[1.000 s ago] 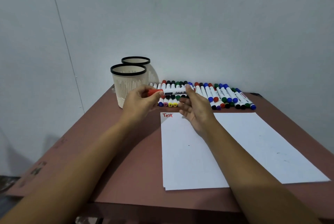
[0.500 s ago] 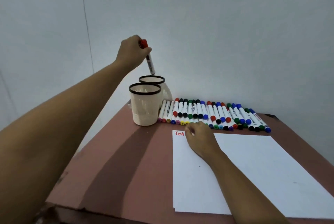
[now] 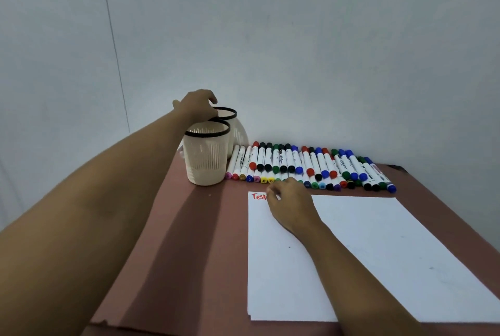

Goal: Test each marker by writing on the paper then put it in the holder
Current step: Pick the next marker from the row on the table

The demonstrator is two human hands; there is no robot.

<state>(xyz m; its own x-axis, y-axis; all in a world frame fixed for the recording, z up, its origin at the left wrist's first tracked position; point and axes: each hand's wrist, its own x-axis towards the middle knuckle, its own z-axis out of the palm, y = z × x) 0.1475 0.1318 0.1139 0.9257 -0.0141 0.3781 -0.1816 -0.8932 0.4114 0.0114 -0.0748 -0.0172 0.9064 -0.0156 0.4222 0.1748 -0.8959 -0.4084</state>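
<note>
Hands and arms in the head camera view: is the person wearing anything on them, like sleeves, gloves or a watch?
Nothing shows. The left hand and the right hand are bare, with no gloves or rings. The left forearm and right forearm are uncovered as far as the picture reaches: no sleeve, watch or bracelet in view.

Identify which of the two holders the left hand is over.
The rear holder, the one nearer the wall. The left hand hangs above its black rim; the front holder stands nearer the camera.
</note>
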